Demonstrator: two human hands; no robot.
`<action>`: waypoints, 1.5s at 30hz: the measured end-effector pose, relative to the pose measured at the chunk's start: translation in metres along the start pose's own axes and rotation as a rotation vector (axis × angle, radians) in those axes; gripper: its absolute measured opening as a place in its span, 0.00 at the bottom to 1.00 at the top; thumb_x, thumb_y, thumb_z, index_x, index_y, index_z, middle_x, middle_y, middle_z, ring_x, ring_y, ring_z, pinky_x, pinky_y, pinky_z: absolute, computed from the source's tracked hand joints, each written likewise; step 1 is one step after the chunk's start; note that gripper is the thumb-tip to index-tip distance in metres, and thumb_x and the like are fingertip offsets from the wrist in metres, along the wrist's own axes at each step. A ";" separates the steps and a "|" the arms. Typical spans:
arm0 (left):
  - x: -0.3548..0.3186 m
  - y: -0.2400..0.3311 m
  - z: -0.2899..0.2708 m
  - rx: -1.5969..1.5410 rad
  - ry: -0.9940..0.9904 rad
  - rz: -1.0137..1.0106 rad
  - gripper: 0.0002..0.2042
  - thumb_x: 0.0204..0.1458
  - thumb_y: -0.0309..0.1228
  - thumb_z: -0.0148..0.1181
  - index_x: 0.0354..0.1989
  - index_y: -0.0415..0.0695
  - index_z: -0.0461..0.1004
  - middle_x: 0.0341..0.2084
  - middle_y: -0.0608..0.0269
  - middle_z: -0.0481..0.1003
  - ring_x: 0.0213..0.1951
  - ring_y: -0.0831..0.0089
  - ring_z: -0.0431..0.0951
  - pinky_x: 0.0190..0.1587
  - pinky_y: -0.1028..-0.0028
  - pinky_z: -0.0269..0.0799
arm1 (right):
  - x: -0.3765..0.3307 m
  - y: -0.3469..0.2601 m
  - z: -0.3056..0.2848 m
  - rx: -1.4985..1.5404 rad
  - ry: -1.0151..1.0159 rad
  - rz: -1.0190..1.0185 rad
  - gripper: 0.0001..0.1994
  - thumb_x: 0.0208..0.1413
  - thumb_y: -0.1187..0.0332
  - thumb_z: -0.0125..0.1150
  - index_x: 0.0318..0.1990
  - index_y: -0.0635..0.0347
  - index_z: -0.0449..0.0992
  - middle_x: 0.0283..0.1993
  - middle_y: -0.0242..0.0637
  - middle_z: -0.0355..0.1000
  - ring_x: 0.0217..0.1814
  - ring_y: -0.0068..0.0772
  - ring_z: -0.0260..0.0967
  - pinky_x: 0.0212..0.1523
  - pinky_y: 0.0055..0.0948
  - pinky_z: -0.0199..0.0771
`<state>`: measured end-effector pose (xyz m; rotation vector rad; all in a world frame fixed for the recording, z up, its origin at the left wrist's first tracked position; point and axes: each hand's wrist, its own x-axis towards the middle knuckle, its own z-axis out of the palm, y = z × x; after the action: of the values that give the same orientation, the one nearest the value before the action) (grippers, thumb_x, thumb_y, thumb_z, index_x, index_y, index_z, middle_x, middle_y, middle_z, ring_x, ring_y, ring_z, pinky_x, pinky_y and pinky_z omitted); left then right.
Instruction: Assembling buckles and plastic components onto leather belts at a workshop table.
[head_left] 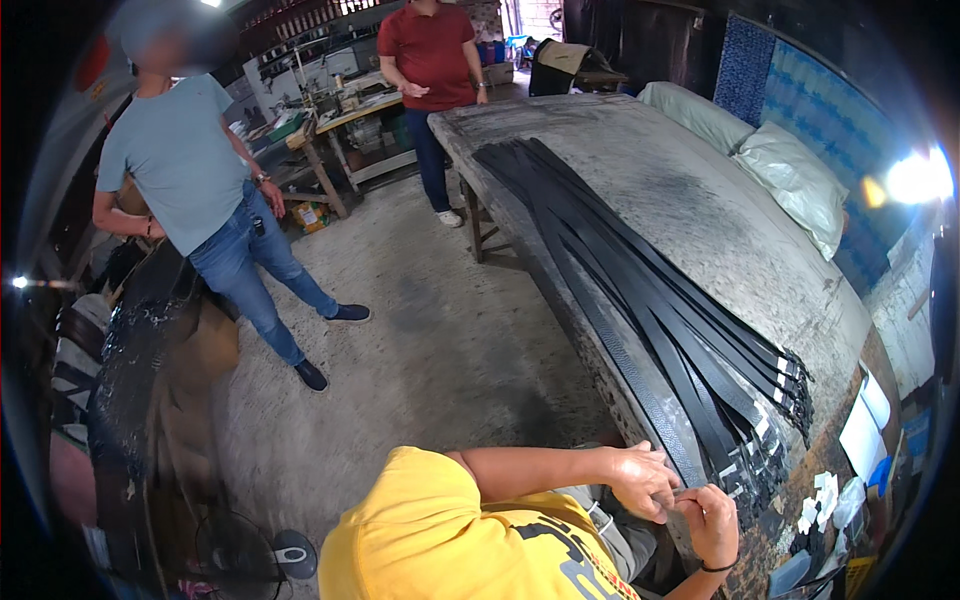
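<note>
The left hand (645, 484) and right hand (708, 524) meet at the table's (700, 205) near corner, fingers bent close together; what they pinch, if anything, I cannot tell (the spot is small). A textured black strap (641, 392) runs along the edge toward them, beside other black straps (655, 300).

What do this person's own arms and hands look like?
The left hand and right hand wear no gloves. A short yellow sleeve tops the left arm; a thin dark band circles the right wrist.
</note>
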<state>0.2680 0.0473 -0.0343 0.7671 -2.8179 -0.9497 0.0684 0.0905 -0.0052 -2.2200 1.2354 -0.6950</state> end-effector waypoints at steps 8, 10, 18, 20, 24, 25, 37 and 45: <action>0.031 -0.009 0.062 -1.391 0.036 0.138 0.20 0.59 0.32 0.48 0.59 0.44 0.61 0.32 0.64 0.68 0.33 0.76 0.69 0.36 0.76 0.64 | -0.005 0.000 0.015 -0.023 0.389 0.146 0.08 0.43 0.76 0.60 0.34 0.63 0.74 0.33 0.42 0.69 0.36 0.41 0.66 0.36 0.34 0.67; 0.039 -0.009 0.066 -1.504 0.000 0.166 0.28 0.57 0.27 0.44 0.67 0.48 0.48 0.30 0.69 0.64 0.31 0.81 0.65 0.35 0.78 0.64 | -0.009 0.007 0.031 -0.232 0.556 0.014 0.11 0.44 0.76 0.60 0.39 0.63 0.74 0.41 0.43 0.66 0.43 0.44 0.64 0.43 0.38 0.65; 0.041 -0.003 0.059 -1.622 0.071 0.168 0.37 0.45 0.19 0.37 0.70 0.48 0.39 0.47 0.64 0.64 0.46 0.79 0.68 0.48 0.77 0.67 | -0.022 0.022 0.060 -0.400 0.600 -0.036 0.16 0.53 0.71 0.56 0.51 0.62 0.73 0.52 0.44 0.66 0.56 0.48 0.61 0.57 0.44 0.59; 0.042 -0.003 0.061 -1.585 0.060 0.129 0.34 0.54 0.25 0.42 0.70 0.49 0.38 0.47 0.62 0.65 0.43 0.78 0.70 0.44 0.77 0.71 | -0.022 0.020 0.058 -0.362 0.602 -0.033 0.17 0.53 0.71 0.56 0.51 0.62 0.72 0.51 0.44 0.66 0.56 0.48 0.61 0.56 0.44 0.60; 0.042 0.004 0.051 -1.484 0.075 -0.004 0.32 0.61 0.44 0.42 0.70 0.50 0.37 0.46 0.59 0.66 0.37 0.76 0.73 0.35 0.76 0.74 | -0.022 0.020 0.059 -0.133 0.656 0.083 0.15 0.52 0.74 0.57 0.49 0.62 0.73 0.47 0.44 0.66 0.54 0.47 0.62 0.54 0.41 0.62; 0.042 0.001 0.049 -1.386 0.039 0.004 0.35 0.59 0.53 0.38 0.70 0.50 0.38 0.46 0.58 0.67 0.36 0.73 0.74 0.33 0.74 0.75 | -0.022 0.020 0.057 -0.131 0.654 0.081 0.15 0.52 0.74 0.57 0.49 0.62 0.73 0.47 0.44 0.66 0.54 0.47 0.62 0.54 0.41 0.62; 0.054 -0.015 0.071 -1.423 -0.050 -0.089 0.44 0.46 0.74 0.26 0.67 0.59 0.50 0.48 0.55 0.67 0.33 0.66 0.75 0.31 0.68 0.78 | -0.022 0.037 0.042 -0.277 0.541 0.033 0.10 0.56 0.65 0.56 0.32 0.64 0.67 0.33 0.43 0.66 0.40 0.45 0.63 0.39 0.39 0.63; 0.046 -0.019 0.067 -1.294 -0.022 0.002 0.43 0.48 0.72 0.30 0.64 0.51 0.52 0.50 0.48 0.64 0.32 0.64 0.76 0.27 0.69 0.78 | -0.011 0.054 0.032 -0.197 0.405 -0.101 0.08 0.51 0.70 0.63 0.36 0.64 0.75 0.30 0.48 0.69 0.34 0.51 0.66 0.36 0.41 0.66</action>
<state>0.2216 0.0488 -0.1039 0.4940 -1.5512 -2.2792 0.0508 0.0814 -0.0654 -2.3907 1.4413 -1.1511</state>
